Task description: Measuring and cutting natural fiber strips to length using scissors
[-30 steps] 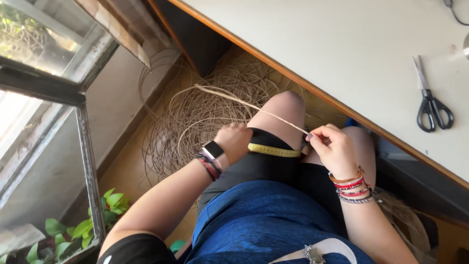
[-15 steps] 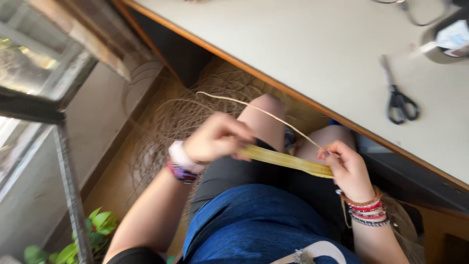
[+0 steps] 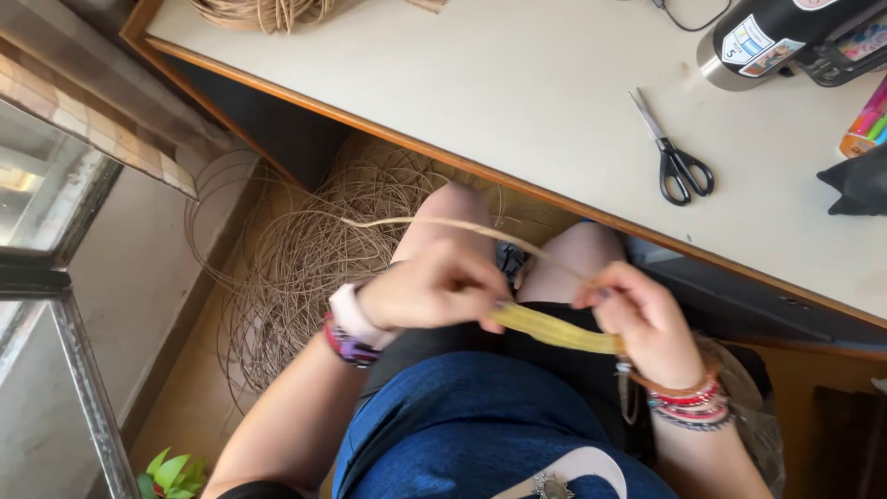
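We hold the yellow strip (image 3: 554, 328) taut between left hand (image 3: 434, 296) and right hand (image 3: 642, 319), fingers closed on it, working in the thin cane (image 3: 434, 225).

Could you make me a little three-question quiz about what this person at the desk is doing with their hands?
1. True or false: the yellow strip is held between the left hand and the right hand.
2. Where do the scissors lie? A) on the floor B) on the white desk C) in the person's lap
3. Fill in: the loose coil of cane lies on the ____ under the desk.

Key
1. True: each hand grips one end, above the lap.
2. B: they lie shut on the desk top, apart from both hands.
3. Floor: it lies beside the person's knees.
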